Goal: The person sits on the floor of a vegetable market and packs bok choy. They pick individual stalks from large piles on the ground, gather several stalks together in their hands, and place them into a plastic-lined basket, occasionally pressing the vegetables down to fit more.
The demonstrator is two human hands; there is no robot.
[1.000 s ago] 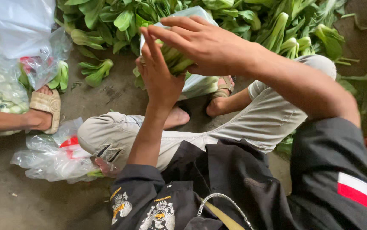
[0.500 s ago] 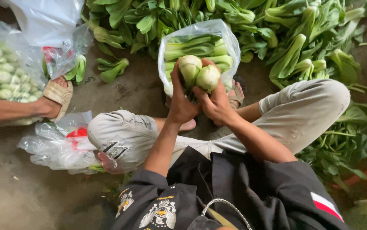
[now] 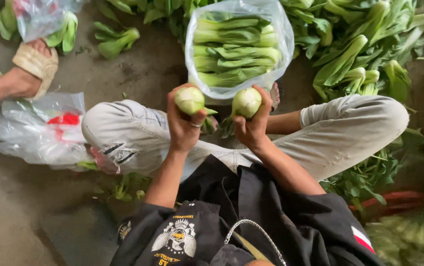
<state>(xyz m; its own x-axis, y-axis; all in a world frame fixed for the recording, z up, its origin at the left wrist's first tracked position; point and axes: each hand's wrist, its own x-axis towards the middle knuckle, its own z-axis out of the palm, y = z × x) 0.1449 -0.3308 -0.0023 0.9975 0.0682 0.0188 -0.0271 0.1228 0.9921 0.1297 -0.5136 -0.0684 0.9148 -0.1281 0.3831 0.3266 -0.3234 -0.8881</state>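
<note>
Head view: left hand and right hand each have their fingers closed on a bok choy head, left bok choy and right bok choy, held above the lap just before the open plastic bag on the floor. Packing step, judged; the next move calls for laying them crosswise. Cut bases face the camera, long axes point down.

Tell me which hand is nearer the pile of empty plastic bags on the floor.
Left. The left hand grips a bok choy head just right of the plastic bags; the right hand holds another farther right.
</note>
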